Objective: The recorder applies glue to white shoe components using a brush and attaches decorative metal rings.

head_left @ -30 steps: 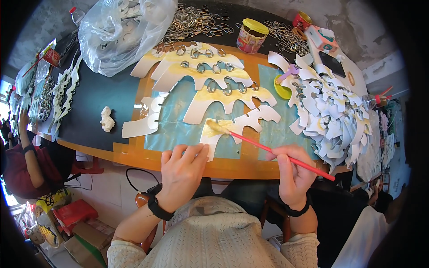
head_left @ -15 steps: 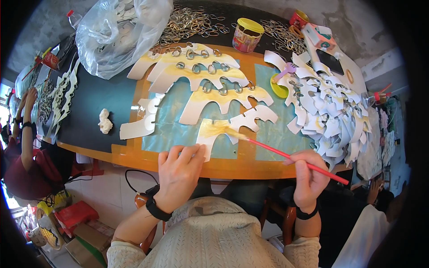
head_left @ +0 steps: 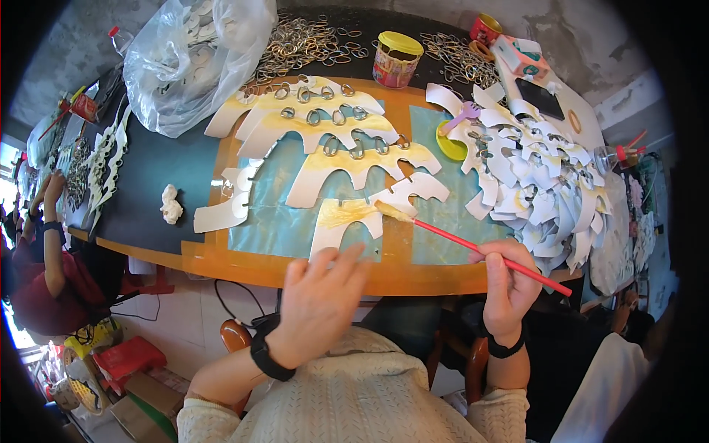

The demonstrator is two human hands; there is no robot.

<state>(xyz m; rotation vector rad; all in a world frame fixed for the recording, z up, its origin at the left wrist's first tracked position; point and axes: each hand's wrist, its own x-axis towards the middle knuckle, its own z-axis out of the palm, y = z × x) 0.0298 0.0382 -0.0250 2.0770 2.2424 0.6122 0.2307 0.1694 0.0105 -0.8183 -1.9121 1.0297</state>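
In my right hand (head_left: 511, 288) is a brush with a thin red handle (head_left: 452, 237), pinched between thumb and fingers. The yellowed bristle tip rests at the edge of a white scalloped piece (head_left: 422, 188), close to a second arched piece (head_left: 341, 214) smeared yellow along its top. My left hand (head_left: 323, 310) hovers at the table's front edge, fingers stretched out and slightly blurred, holding nothing. Beyond them, overlapping white pieces (head_left: 336, 127) with yellow smears carry metal rings along their upper edges. Another white piece (head_left: 225, 214), without rings, lies to the left.
A large pile of white pieces (head_left: 546, 177) fills the right side, beside a yellow lid with a purple fork (head_left: 467, 113). Behind stand a yellow-lidded tub (head_left: 396, 63), heaps of metal rings (head_left: 314, 44) and a plastic bag (head_left: 192, 74). Another person's arm (head_left: 53, 244) works at far left.
My left hand has lifted off the arched piece and moved right, fingers spreading. The brush tip has shifted from the arched piece to the edge of the neighbouring scalloped one.
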